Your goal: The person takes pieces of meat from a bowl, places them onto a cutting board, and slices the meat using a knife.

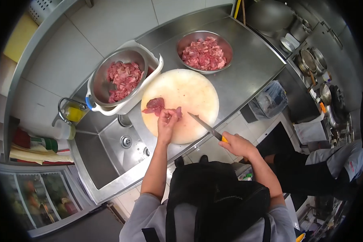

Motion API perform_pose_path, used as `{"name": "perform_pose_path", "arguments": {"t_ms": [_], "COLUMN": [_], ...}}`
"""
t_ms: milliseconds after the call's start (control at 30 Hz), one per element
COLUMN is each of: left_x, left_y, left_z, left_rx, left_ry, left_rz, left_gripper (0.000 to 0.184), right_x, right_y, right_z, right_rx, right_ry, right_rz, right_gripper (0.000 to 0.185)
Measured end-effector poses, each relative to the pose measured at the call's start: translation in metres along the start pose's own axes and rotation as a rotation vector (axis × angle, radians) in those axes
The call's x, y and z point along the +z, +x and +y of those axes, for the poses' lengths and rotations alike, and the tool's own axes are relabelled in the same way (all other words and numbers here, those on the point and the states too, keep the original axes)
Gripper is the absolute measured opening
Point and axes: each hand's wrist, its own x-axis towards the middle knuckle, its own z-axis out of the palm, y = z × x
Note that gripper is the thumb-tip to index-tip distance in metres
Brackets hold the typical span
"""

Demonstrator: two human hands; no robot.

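Observation:
My left hand [167, 121] is closed over the round cutting board [199, 90], its fingers pinching a small piece of raw meat [178, 112]. Just behind that hand, a larger chunk of dark red meat [155, 105] lies on the board's left side. My right hand [238, 144] grips a knife [205, 126] by its yellow and black handle. The blade points up and left, its tip over the board and apart from the meat.
Cut meat fills a steel bowl [226, 43] behind the board. Another steel bowl [96, 86] of meat rests on a white tub [159, 66]. A sink [97, 161] lies left, a lined bin [270, 99] right. Another person [330, 161] stands at the right.

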Motion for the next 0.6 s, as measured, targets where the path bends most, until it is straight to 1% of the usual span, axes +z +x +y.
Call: {"name": "perform_pose_path", "arguments": {"t_ms": [33, 67, 100, 133, 167, 200, 267, 333, 367, 433, 467, 500, 533, 600], "left_x": [0.003, 0.002, -0.001, -0.003, -0.006, -0.010, -0.013, -0.017, -0.018, -0.022, -0.024, -0.021, -0.018, -0.016], "left_y": [0.002, 0.003, 0.004, 0.005, 0.006, 0.006, 0.003, 0.000, 0.001, 0.002, 0.001, 0.000, 0.001, 0.004], "left_z": [0.014, 0.016, 0.018, 0.019, 0.020, 0.024, 0.029, 0.032, 0.030, 0.028, 0.026, 0.030, 0.032, 0.033], "left_rx": [-0.029, -0.026, 0.027, 0.078, 0.075, 0.059, 0.034, -0.019, -0.025, 0.082, 0.078, 0.071, 0.066, 0.075], "left_ry": [-0.118, -0.113, -0.137, -0.163, -0.161, -0.189, -0.221, -0.195, -0.200, 0.021, 0.021, 0.008, -0.006, 0.012], "left_rz": [0.012, 0.011, -0.034, -0.080, -0.084, -0.082, -0.091, -0.047, -0.055, -0.094, -0.100, -0.099, -0.097, -0.121], "left_gripper": [0.013, 0.013, 0.014, 0.015, 0.015, 0.017, 0.018, 0.023, 0.023, 0.034, 0.034, 0.040, 0.045, 0.049], "right_x": [0.000, 0.000, 0.002, 0.005, 0.008, 0.009, 0.008, 0.023, 0.029, 0.036, 0.041, 0.046, 0.051, 0.063], "right_y": [0.006, 0.010, 0.014, 0.018, 0.021, 0.022, 0.023, 0.027, 0.027, 0.022, 0.020, 0.017, 0.014, 0.010], "right_z": [-0.006, -0.010, -0.008, -0.001, 0.002, 0.002, 0.004, 0.023, 0.030, 0.029, 0.028, 0.026, 0.023, 0.017], "right_rx": [-0.003, 0.001, -0.002, 0.039, 0.084, 0.089, 0.196, 0.217, 0.192, 0.169, 0.181, 0.192, 0.195, 0.188], "right_ry": [0.136, 0.269, 0.273, 0.523, 0.774, 0.780, 1.108, 1.169, 1.235, 1.303, 1.330, 1.358, 1.361, 1.338], "right_rz": [0.009, 0.010, 0.010, -0.061, -0.133, -0.129, -0.170, -0.148, -0.172, -0.192, -0.240, -0.288, -0.284, -0.350], "right_gripper": [0.040, 0.040, 0.040, 0.040, 0.039, 0.039, 0.036, 0.037, 0.038, 0.039, 0.039, 0.040, 0.040, 0.040]}}
